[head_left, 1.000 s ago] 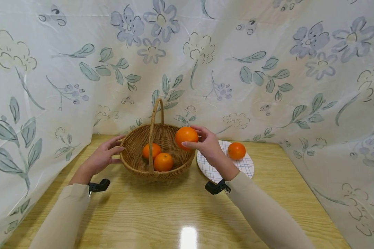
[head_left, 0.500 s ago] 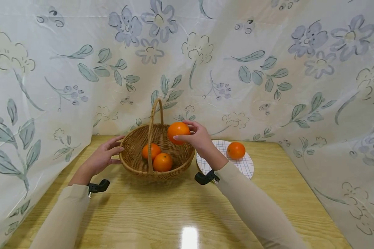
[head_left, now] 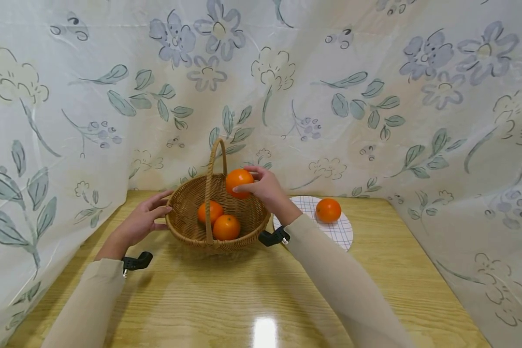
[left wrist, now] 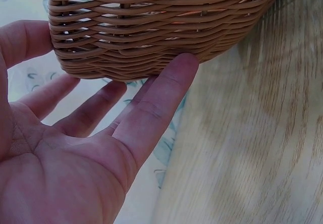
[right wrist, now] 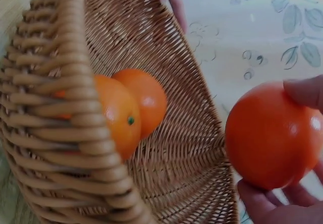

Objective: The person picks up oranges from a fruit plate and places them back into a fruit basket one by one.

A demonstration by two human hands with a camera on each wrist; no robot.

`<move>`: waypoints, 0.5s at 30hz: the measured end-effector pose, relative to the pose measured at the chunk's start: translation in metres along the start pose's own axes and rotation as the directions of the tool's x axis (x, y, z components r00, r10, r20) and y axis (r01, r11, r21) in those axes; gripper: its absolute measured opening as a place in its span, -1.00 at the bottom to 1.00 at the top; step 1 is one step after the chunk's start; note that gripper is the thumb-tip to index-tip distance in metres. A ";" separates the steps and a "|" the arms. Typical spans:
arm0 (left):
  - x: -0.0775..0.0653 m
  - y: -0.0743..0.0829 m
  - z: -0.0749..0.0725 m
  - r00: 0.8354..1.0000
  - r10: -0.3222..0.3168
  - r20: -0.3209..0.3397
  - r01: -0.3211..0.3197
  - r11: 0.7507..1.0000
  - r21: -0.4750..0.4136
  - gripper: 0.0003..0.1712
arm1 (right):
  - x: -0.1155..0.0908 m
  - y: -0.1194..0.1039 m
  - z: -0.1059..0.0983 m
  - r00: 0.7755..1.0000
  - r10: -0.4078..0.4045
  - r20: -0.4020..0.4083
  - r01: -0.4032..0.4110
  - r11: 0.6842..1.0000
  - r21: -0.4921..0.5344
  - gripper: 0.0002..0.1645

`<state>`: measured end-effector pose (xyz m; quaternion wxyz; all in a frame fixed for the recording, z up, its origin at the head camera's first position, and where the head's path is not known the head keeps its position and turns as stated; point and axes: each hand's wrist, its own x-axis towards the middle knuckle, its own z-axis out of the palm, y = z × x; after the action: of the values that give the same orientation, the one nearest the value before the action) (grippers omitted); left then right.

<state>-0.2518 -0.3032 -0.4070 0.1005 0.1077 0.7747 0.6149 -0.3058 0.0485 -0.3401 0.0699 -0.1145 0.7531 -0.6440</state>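
My right hand (head_left: 267, 187) grips an orange (head_left: 239, 183) between thumb and fingers, over the right back part of a wicker basket (head_left: 184, 210). In the right wrist view, the held orange (right wrist: 272, 135) is close to the basket's rim, with the thumb on top and fingertips underneath. Two more oranges lie together inside the basket, the front one (head_left: 226, 227) showing its stem spot, the other (head_left: 210, 212) partly behind the handle. My left hand (head_left: 142, 218) touches the basket's left side. Its fingers (left wrist: 156, 100) lie fairly straight against the woven wall in the left wrist view.
A round plate (head_left: 337, 237) with a blue checked pattern stands right of the basket, carrying one orange (head_left: 328, 210). The basket's arched handle (head_left: 210, 193) rises over its middle. Flower-print cloth (head_left: 287, 96) hangs behind and beside the wooden table (head_left: 209, 299).
My right hand has moved left with its orange, from the basket's right rim to over its inside. The left hand, the basket and the other oranges stay in place.
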 end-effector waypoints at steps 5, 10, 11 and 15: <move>0.000 0.001 0.001 1.000 -0.001 -0.003 0.001 1.000 -0.002 -0.23 | 0.008 0.004 0.005 0.999 -0.035 0.016 0.036 0.997 -0.066 -0.17; 0.000 0.002 0.003 1.000 0.002 -0.005 -0.002 1.000 -0.008 -0.23 | 0.017 0.006 0.009 0.999 -0.028 0.029 0.030 0.995 -0.100 -0.19; 0.000 0.002 0.003 1.000 0.000 -0.008 0.000 1.000 -0.008 -0.24 | 0.018 0.006 0.010 0.999 -0.021 0.034 0.024 0.994 -0.103 -0.20; 0.000 0.002 0.003 1.000 0.000 -0.012 0.000 1.000 -0.013 -0.24 | 0.025 0.005 0.014 0.999 0.025 0.048 -0.019 0.993 -0.119 -0.21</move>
<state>-0.2514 -0.2998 -0.4053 0.0967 0.1034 0.7714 0.6205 -0.3267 0.0298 -0.3465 0.0888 -0.1259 0.7892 -0.5945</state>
